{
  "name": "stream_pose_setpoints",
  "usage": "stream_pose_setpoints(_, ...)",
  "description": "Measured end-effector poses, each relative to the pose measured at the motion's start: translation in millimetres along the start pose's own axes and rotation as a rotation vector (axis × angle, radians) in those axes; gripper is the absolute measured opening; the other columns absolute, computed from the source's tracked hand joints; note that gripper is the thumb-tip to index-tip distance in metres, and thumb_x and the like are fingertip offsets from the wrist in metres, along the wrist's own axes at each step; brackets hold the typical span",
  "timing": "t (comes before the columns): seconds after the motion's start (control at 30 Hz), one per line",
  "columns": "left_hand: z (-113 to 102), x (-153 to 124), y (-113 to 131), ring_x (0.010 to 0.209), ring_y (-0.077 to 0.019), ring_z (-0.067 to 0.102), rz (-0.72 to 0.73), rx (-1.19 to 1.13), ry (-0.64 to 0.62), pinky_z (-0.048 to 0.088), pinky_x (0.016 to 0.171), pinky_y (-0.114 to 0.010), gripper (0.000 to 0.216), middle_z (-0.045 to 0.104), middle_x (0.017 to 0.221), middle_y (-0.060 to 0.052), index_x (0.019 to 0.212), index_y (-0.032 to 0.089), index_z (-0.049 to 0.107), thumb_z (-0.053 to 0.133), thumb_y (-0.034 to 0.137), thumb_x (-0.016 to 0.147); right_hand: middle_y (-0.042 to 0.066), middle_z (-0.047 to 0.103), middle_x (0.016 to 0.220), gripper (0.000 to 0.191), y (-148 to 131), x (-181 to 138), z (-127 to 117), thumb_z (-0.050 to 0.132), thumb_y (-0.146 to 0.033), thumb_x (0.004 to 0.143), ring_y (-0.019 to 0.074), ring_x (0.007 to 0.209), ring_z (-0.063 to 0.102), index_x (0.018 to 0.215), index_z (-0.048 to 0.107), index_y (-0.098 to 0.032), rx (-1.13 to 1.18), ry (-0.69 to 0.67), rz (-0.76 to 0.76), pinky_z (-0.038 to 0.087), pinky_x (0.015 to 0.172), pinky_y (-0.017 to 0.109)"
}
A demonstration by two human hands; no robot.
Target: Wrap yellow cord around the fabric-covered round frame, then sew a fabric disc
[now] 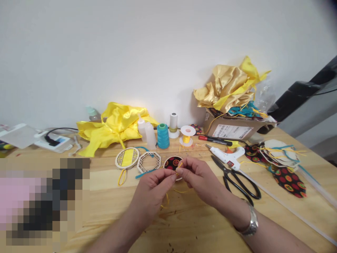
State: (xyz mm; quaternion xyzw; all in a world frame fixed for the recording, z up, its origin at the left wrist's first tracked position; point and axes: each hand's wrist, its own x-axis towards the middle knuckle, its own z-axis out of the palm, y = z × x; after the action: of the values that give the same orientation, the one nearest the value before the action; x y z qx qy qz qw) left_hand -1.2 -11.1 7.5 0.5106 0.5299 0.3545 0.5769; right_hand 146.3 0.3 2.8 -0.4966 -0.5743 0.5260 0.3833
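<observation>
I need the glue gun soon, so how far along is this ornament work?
One wooden frame already carries yellow fabric and a yellow loop. In hand: the left hand and right hand pinch a yellow cord over the patterned disc. The octagonal frame is unfilled, so more seems left. The glue gun lies unused beside the scissors.

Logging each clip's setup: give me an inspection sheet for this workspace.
Surface: wooden table, scraps of thread on it.
Job's things: yellow cord pinched over a patterned disc.
Clutter: two wooden frames, teal spool, glue gun, scissors, marker, yellow cloth, box of gold fabric.
Grippers: left hand and right hand, fingers meeting on the cord.
Cables: black cable, far left.
Surroundings: white wall; blurred patch at left.
</observation>
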Motion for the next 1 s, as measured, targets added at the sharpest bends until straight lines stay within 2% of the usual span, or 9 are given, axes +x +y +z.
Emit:
stream_pose_setpoints(0.17, -0.3, 0.8, -1.0, 0.043, -0.0068, 0.032, 0.002, -0.023, 0.034, 0.027, 0.04, -0.017, 0.016, 0.046, 0.049, 0.005, 0.071, 0.019, 0.071, 0.062, 0.032, 0.073, -0.002, 0.052, 0.062, 0.018, -1.2, 1.5, -3.9, 0.05, -0.029, 0.082, 0.006, 0.049, 0.039, 0.074, 0.057, -0.015, 0.03, -0.067, -0.007, 0.034, 0.045, 0.018)
stream_pose_setpoints(0.27, -0.9, 1.3, -1.6, 0.043, -0.0067, 0.032, -0.008, -0.03, 0.028, 0.027, 0.04, -0.017, 0.017, 0.044, 0.048, 0.006, 0.067, 0.018, 0.069, 0.062, 0.033, 0.072, -0.002, 0.054, 0.065, 0.011, -2.1, 1.7, -4.9, 0.057, -0.024, 0.076, 0.0064, 0.052, 0.042, 0.074, 0.058, -0.014, 0.004, -0.069, -0.002, 0.035, 0.047, 0.018)
stream_pose_setpoints(0.37, -0.9, 1.6, -2.0, 0.043, -0.0068, 0.033, -0.014, -0.022, 0.041, 0.027, 0.04, -0.017, 0.018, 0.044, 0.049, 0.005, 0.066, 0.017, 0.068, 0.063, 0.034, 0.07, -0.003, 0.054, 0.062, 0.004, -2.2, 1.6, -4.8, 0.058, -0.018, 0.073, 0.0067, 0.053, 0.042, 0.071, 0.058, -0.015, -0.047, -0.039, -0.025, 0.034, 0.048, 0.018)
stream_pose_setpoints(0.53, 0.2, 0.7, -1.6, 0.043, -0.0071, 0.033, -0.007, -0.01, 0.027, 0.026, 0.04, -0.018, 0.019, 0.045, 0.049, 0.005, 0.064, 0.017, 0.067, 0.063, 0.034, 0.071, -0.004, 0.052, 0.058, 0.01, -2.1, 0.7, -6.4, 0.056, -0.016, 0.075, 0.0071, 0.053, 0.043, 0.065, 0.057, -0.015, -0.144, -0.03, -0.088, 0.034, 0.051, 0.019)
stream_pose_setpoints(0.67, 0.2, 1.1, -0.6, 0.042, -0.0072, 0.036, 0.026, -0.008, 0.055, 0.025, 0.04, -0.019, 0.02, 0.055, 0.053, 0.003, 0.069, 0.018, 0.069, 0.061, 0.035, 0.073, -0.004, 0.055, 0.06, 0.013, -1.8, 1.4, -8.8, 0.053, -0.018, 0.078, 0.0083, 0.057, 0.046, 0.066, 0.055, -0.016, -0.201, -0.017, -0.123, 0.035, 0.054, 0.02)
stream_pose_setpoints(0.73, -0.8, 2.5, -0.2, 0.047, -0.0093, 0.044, 0.049, 0.01, 0.094, 0.03, 0.043, -0.02, 0.018, 0.062, 0.063, 0.0, 0.076, 0.02, 0.07, 0.061, 0.035, 0.073, -0.003, 0.055, 0.061, 0.014, -1.4, 2.2, -10.1, 0.052, -0.019, 0.08, 0.0092, 0.058, 0.047, 0.066, 0.055, -0.016, -0.246, 0.014, -0.132, 0.036, 0.055, 0.021)
stream_pose_setpoints(0.83, -3.4, 5.0, 0.0, 0.069, -0.0151, 0.056, 0.151, 0.1, 0.161, 0.042, 0.058, -0.023, 0.013, 0.065, 0.086, -0.003, 0.07, 0.02, 0.07, 0.063, 0.03, 0.071, -0.002, 0.058, 0.064, 0.014, -0.7, 3.2, -11.5, 0.051, -0.018, 0.08, 0.0111, 0.061, 0.049, 0.067, 0.055, -0.016, -0.306, 0.07, -0.143, 0.037, 0.057, 0.022)
stream_pose_setpoints(0.9, -4.9, 5.8, -0.5, 0.083, -0.0184, 0.058, 0.226, 0.157, 0.18, 0.044, 0.071, -0.025, 0.012, 0.064, 0.093, -0.004, 0.064, 0.02, 0.07, 0.063, 0.028, 0.071, -0.001, 0.059, 0.065, 0.014, 0.0, 3.7, -11.9, 0.05, -0.017, 0.08, 0.012, 0.062, 0.051, 0.068, 0.056, -0.016, -0.33, 0.094, -0.142, 0.038, 0.058, 0.023)
stream_pose_setpoints(1.0, -4.6, 5.1, -2.3, 0.094, -0.0213, 0.057, 0.276, 0.223, 0.164, 0.044, 0.079, -0.029, 0.014, 0.062, 0.097, -0.006, 0.061, 0.02, 0.068, 0.061, 0.026, 0.072, -0.001, 0.059, 0.063, 0.014, 1.9, 4.8, -12.2, 0.05, -0.017, 0.08, 0.0121, 0.06, 0.051, 0.067, 0.056, -0.017, -0.354, 0.13, -0.153, 0.038, 0.056, 0.023)
